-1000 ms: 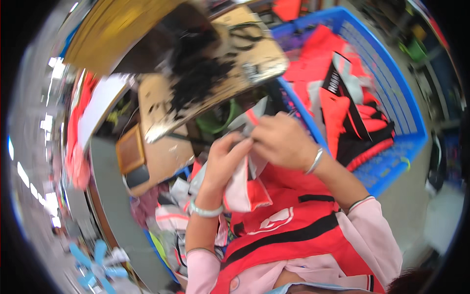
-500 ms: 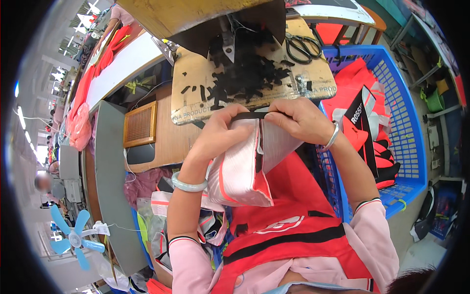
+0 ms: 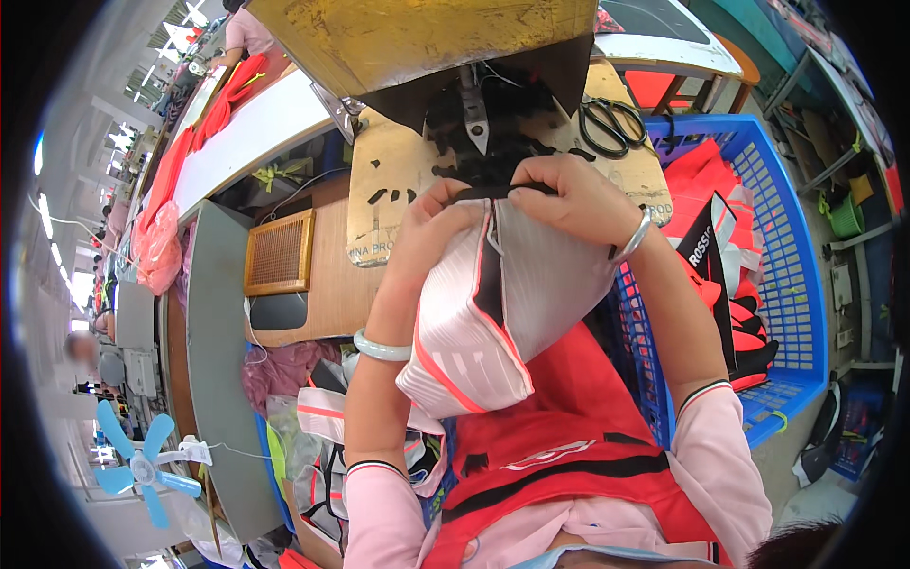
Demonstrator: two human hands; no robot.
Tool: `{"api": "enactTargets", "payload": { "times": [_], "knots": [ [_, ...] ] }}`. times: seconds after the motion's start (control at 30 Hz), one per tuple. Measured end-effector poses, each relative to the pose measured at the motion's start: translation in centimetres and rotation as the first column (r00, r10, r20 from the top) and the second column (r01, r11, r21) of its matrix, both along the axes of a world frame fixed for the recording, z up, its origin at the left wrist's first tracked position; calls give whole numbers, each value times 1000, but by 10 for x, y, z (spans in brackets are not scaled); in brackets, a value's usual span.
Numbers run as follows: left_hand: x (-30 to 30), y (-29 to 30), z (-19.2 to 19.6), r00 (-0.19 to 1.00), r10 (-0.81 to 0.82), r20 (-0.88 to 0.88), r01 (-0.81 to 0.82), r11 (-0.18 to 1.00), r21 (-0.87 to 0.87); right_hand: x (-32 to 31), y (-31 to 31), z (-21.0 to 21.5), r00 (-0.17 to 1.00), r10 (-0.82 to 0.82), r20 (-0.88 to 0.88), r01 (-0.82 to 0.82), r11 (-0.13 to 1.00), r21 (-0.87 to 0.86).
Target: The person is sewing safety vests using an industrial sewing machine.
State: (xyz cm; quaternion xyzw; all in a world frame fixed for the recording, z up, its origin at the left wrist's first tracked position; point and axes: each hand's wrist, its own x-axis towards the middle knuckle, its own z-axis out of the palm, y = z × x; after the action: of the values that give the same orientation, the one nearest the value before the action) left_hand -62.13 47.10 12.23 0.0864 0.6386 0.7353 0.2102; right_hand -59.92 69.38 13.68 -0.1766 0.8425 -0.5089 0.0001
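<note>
Both my hands pinch the black-bound top edge of a silvery-white fabric piece with bright orange-red piping (image 3: 464, 356), which hangs down over my red apron (image 3: 569, 417). My left hand (image 3: 438, 223) grips the edge on the left, thumb in front. My right hand (image 3: 578, 204) pinches it a little further right, fingers closed over the black strip. Just beyond my fingers the pointed metal tip of a machine (image 3: 477, 128) points down from under a worn yellow housing (image 3: 436, 43). Black fabric scraps (image 3: 474, 156) lie beneath it on the cardboard-covered work surface (image 3: 370, 223).
Black-handled scissors (image 3: 611, 126) lie right of the machine. A blue plastic basket (image 3: 796, 275) with orange, black and white pieces stands at my right. On the left are a wooden-framed mat (image 3: 280, 251), more fabric pieces (image 3: 327, 455) and a blue fan (image 3: 142, 469). A co-worker (image 3: 248, 38) sits far left.
Both hands have moved forward with the fabric piece, bringing its black edge closer to the machine tip. The piece now hangs more spread out. My view has shifted slightly.
</note>
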Motion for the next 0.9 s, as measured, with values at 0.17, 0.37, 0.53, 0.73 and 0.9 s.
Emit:
{"api": "enactTargets", "payload": {
  "times": [0.17,0.37,0.53,0.73,0.9],
  "knots": [
    [-13,4,-2,994,75,82,-80,995,57,-16,-1,2,1000,-15,25,15,1000,-7],
    [-22,9,-6,991,59,122,-69,994,84,-22,3,-1,997,-13,71,15,999,-35],
    [-24,13,-2,977,124,172,-135,989,57,-31,6,-7,1000,5,13,-5,1000,-3],
    [-34,19,1,976,199,87,-178,963,-202,-41,9,-10,998,22,65,-19,998,-60],
    [-41,13,-15,966,179,185,-186,982,20,-42,9,-11,999,25,39,-22,997,-77]
  ]
}}
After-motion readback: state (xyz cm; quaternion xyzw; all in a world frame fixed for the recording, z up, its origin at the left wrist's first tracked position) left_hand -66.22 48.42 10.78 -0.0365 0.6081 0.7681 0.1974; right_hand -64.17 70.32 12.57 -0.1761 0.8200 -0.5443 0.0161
